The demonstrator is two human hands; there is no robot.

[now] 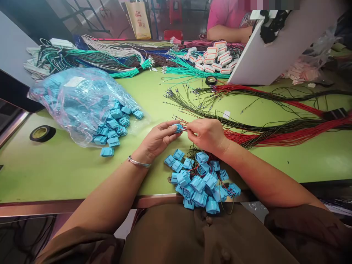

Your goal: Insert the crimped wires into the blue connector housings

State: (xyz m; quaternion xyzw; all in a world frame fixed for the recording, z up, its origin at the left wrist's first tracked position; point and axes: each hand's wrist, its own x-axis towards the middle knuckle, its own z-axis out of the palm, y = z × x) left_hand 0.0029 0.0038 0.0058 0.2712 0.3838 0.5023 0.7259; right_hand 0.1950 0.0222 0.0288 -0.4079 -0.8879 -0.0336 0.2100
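A small sky-blue plastic connector (179, 128) is above the worktop (68, 172), pinched by the left hand (158, 137); the right hand (207, 134), curled tight, pinches a thin wire end (184, 129) at it. At five o'clock, heaped blue connectors (198, 183), some wired, seem at least part-done. Loose blue connectors (112, 124) by a clear plastic bag (82, 110), nine o'clock, apparently remain, as do red-and-dark wire bundles (255, 135), three o'clock.

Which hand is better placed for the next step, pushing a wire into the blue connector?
Probably the right hand: it pinches a wire close to the blue connector, which the left hand holds.
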